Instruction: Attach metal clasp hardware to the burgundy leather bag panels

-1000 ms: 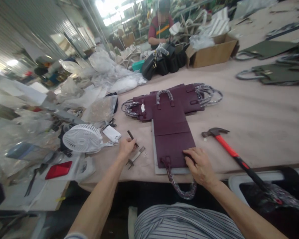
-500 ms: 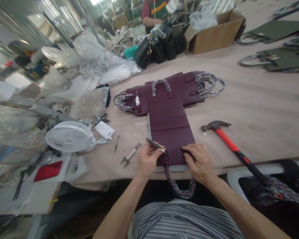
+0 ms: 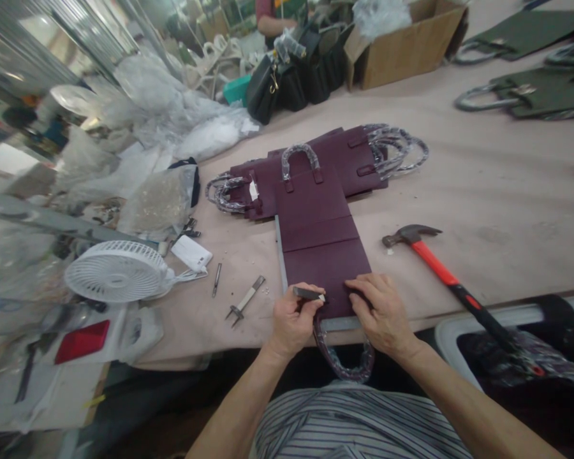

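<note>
My left hand (image 3: 291,320) is closed round a dark, slim stick-like tool (image 3: 306,294) with a pale tip, held at the near left part of a burgundy leather bag panel (image 3: 321,261). My right hand (image 3: 383,313) lies on the panel's near right side, fingers partly bent and apart, with nothing seen in it. From the panel's near end a plastic-wrapped handle (image 3: 347,373) hangs over the table edge. A second wrapped handle (image 3: 300,153) stands at the far end. Whatever lies under my fingertips is hidden.
More burgundy bags (image 3: 354,159) lie beyond the panel. A claw hammer (image 3: 435,262) rests at right, dividers (image 3: 245,302) and a small metal tool (image 3: 217,280) at left. A white fan (image 3: 117,273), plastic bags and a carton (image 3: 406,60) stand around; a person is at the back.
My left hand has shifted slightly right and down, and the tool now lies flatter over the panel. My right hand stays in place. The whole view has tilted a little.
</note>
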`<state>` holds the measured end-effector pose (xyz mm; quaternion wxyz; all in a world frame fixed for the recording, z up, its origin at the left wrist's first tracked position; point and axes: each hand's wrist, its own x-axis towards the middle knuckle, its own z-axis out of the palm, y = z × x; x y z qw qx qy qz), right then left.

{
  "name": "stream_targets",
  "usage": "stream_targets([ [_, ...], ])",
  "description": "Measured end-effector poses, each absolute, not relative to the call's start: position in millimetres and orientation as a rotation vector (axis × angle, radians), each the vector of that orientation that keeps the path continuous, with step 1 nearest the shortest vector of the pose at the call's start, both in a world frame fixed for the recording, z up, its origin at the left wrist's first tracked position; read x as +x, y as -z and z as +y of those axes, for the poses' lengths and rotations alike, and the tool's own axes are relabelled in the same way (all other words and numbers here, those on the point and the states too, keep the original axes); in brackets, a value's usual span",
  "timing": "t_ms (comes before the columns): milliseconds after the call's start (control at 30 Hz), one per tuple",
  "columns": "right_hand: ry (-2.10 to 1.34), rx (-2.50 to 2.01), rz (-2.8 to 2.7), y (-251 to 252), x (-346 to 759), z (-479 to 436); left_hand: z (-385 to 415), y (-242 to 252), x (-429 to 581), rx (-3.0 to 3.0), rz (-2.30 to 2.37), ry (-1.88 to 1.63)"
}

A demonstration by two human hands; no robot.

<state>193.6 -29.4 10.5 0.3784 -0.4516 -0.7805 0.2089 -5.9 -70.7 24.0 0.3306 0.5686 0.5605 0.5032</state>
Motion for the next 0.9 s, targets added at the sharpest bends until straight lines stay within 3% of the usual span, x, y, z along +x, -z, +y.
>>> stream_targets([
  [700, -0.556, -1.132, -1.997, -20.1, 200.1, -26.2, -64.9, -21.9, 2.3, 1.967, 1.482, -1.284],
  [900, -0.096, -1.425, -1.975, -25.2, 265.8, -11.3, -64.3, -19.2, 2.8, 2.055, 1.481, -1.310],
])
